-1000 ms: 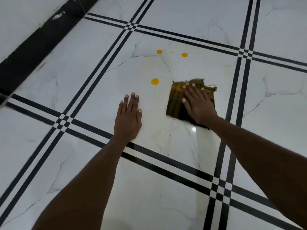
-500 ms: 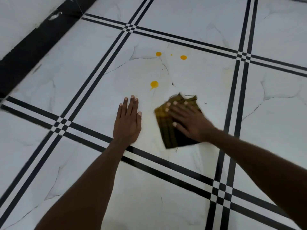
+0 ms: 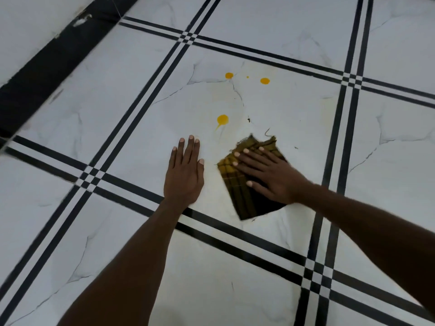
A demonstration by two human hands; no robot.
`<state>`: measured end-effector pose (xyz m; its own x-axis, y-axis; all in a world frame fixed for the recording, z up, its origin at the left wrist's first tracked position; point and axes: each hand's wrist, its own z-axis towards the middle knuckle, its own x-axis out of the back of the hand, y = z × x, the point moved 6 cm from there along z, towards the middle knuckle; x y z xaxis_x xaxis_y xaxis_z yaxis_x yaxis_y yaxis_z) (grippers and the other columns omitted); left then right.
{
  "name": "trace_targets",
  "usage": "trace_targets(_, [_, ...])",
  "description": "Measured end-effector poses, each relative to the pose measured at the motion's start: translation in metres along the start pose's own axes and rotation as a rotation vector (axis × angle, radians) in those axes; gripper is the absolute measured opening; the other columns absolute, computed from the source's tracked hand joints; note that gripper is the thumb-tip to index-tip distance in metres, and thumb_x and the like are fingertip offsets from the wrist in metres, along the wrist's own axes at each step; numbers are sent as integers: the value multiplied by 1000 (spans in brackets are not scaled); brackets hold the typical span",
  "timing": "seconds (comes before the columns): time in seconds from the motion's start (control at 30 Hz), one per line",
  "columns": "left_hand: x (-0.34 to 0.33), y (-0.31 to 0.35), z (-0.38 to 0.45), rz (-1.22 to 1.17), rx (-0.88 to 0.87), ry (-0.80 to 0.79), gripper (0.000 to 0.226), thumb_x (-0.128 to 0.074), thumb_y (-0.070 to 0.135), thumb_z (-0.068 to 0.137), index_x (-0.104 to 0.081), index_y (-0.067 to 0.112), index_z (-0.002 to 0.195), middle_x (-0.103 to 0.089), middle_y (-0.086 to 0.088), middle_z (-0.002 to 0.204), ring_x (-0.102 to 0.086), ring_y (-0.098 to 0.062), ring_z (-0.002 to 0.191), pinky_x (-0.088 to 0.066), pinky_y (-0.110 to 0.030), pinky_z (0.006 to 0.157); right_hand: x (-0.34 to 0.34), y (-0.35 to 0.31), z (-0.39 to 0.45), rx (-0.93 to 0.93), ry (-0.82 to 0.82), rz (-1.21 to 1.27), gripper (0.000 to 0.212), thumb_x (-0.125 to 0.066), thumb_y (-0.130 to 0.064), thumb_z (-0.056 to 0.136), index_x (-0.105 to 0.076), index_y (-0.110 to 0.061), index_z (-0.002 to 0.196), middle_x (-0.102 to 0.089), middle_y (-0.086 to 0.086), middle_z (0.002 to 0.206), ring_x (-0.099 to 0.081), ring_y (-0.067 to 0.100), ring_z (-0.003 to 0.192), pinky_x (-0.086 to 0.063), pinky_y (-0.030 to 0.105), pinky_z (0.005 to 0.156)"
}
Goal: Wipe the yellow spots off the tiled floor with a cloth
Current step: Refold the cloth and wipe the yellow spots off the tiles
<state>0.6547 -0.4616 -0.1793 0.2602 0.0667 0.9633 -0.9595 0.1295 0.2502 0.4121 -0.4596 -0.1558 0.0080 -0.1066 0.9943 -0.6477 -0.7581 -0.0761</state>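
Fingers (image 3: 247, 158) of my right hand (image 3: 270, 177) are spreading flat, pressing the checked cloth (image 3: 242, 198) onto the tiled floor (image 3: 131, 128); yellow spots (image 3: 222, 119) are lying at eleven o'clock; my left hand (image 3: 184, 177) is resting flat.

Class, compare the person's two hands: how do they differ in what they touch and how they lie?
The left hand rests on bare tile; the right hand presses on the cloth. The left hand's fingers lie close together; the right hand's are spread. Both lie flat, palm down.
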Motion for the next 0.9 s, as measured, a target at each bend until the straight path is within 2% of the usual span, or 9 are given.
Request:
trace_targets(0.07, [0, -2, 1, -6, 8, 10, 59, -22, 35, 111, -15, 14, 166, -14, -5, 175, -8, -26, 163, -14, -46, 132, 6, 39, 10, -124, 38, 10, 60, -25, -46, 112, -20, -24, 167, -12, 0, 176, -8, 21, 164, -10, 50, 132])
trace_targets(0.13, [-2, -2, 0, -12, 9, 8, 59, -22, 35, 111, -15, 14, 166, -14, -5, 175, -8, -26, 163, -14, -47, 132, 12, 72, 32, -385, 88, 66, 63, -17, -47, 110, -22, -20, 166, -17, 3, 175, -13, 24, 163, -17, 56, 129])
trace_targets(0.27, [-3, -2, 2, -13, 8, 8, 60, -20, 36, 111, -12, 16, 167, -11, -3, 175, -4, -23, 163, -9, -44, 133, 16, 95, 104, -679, 120, 197, 64, -14, -43, 110, -15, -14, 167, -10, 6, 176, -5, 27, 164, -2, 52, 132])
trace_targets(0.43, [-2, -4, 2, -25, 6, 9, 60, -20, 36, 111, -13, 16, 167, -11, -3, 176, -4, -22, 163, -9, -43, 133, 16, 56, 153, -398, 102, 154, 63, -15, -40, 109, -27, -13, 165, -22, 10, 174, -15, 31, 162, -8, 52, 130])
trace_targets(0.6, [-2, -2, 2, -31, 26, 9, 61, -21, 36, 111, -12, 13, 167, -10, -5, 175, -3, -22, 163, -11, -44, 133, 10, 44, 90, -40, 85, 64, 55, -24, -34, 112, -28, -20, 165, -22, 0, 174, -15, 20, 162, -10, 43, 132])
trace_targets(0.67, [-3, -2, 1, -29, 32, 19, 62, -23, 36, 111, -12, 11, 166, -9, -7, 175, -3, -21, 163, -10, -43, 133, 12, 69, 82, -64, 91, 50, 56, -24, -33, 112, -29, -18, 165, -23, 1, 174, -17, 20, 162, -13, 45, 132])
trace_targets(0.73, [-4, -4, 1, -47, 45, 28, 63, -24, 36, 110, -11, 8, 166, -9, -9, 175, -4, -21, 163, -9, -41, 133, 16, 92, 99, -261, 115, 84, 62, -17, -37, 108, -30, -15, 164, -27, 5, 172, -22, 25, 161, -18, 52, 130])
trace_targets(0.8, [-4, -5, 1, -50, 47, 32, 64, -24, 36, 110, -11, 7, 166, -8, -9, 175, -4, -20, 163, -8, -39, 133, 18, 97, 130, -468, 118, 143, 75, -4, -45, 101, -26, -13, 165, -23, 7, 174, -18, 27, 162, -12, 54, 131])
trace_targets(0.9, [-4, -5, 1, -42, 36, 55, 63, -26, 35, 110, -15, 6, 165, -12, -10, 175, -8, -20, 163, -10, -40, 133, 14, 65, 170, -453, 86, 172, 81, 1, -52, 98, -23, -14, 166, -18, 8, 175, -11, 28, 163, -4, 54, 131])
